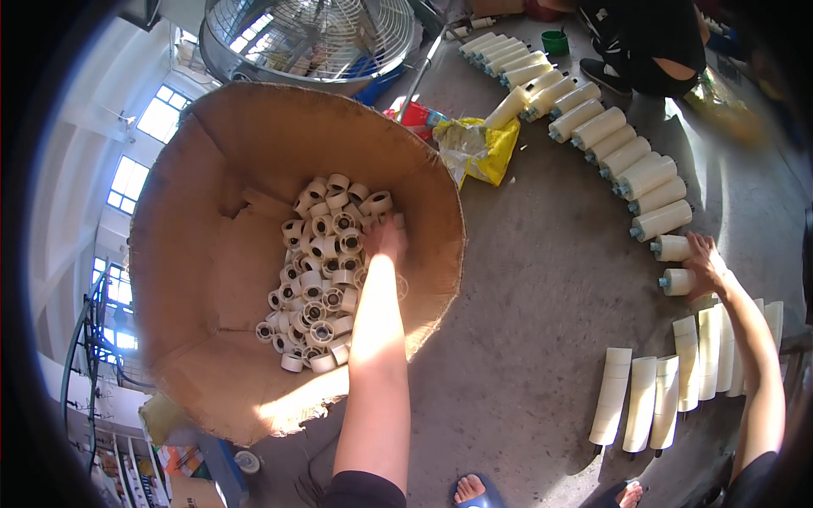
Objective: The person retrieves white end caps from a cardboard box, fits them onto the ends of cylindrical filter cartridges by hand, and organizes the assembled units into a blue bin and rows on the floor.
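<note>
Deep in a large brown cardboard bin [212, 288], my left hand [385, 240] reaches among short white plastic rings [313, 288] with round openings. Its fingers are partly hidden there, and a white ring touches or lies beside the fingertips. At the right, my right hand [705, 264] is closed around the right end of a cream roller [676, 282] that lies on the floor. The fingers of that hand also reach the cream roller [672, 247] just beyond it. Both rollers have a bluish-grey fitting on the left end.
More cream rollers [641, 178] lie in a curved row toward the back. Nearer, several longer cream rollers [610, 398] lie side by side. A yellow bag [500, 152], a caged fan [305, 38] and a green cup [555, 42] stand beyond. Another person [648, 42] is at the back right.
</note>
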`<action>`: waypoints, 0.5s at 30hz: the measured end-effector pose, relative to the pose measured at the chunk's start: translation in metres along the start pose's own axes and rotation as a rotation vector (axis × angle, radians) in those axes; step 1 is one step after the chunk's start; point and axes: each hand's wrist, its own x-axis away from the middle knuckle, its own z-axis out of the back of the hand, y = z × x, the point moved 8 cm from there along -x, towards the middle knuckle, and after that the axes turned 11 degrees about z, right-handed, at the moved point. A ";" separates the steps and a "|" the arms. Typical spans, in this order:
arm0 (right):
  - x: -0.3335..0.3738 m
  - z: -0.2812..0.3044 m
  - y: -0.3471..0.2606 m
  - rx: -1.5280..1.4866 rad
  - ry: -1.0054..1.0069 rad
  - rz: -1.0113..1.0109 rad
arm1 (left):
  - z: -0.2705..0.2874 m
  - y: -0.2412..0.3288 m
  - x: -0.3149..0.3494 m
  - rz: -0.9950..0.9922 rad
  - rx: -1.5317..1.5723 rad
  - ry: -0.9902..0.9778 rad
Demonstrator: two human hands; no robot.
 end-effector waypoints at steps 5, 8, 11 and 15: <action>0.037 0.005 0.024 0.043 0.011 -0.053 | 0.020 0.040 0.027 -0.081 0.241 -0.027; 0.049 0.029 0.025 0.028 0.012 -0.112 | 0.074 0.033 0.052 -0.121 0.776 0.139; 0.038 0.047 -0.008 -0.042 0.006 -0.167 | 0.085 0.009 0.058 -0.175 1.645 -0.154; 0.057 0.143 -0.050 -0.140 0.279 -0.130 | 0.165 0.021 0.116 -0.242 2.143 -0.519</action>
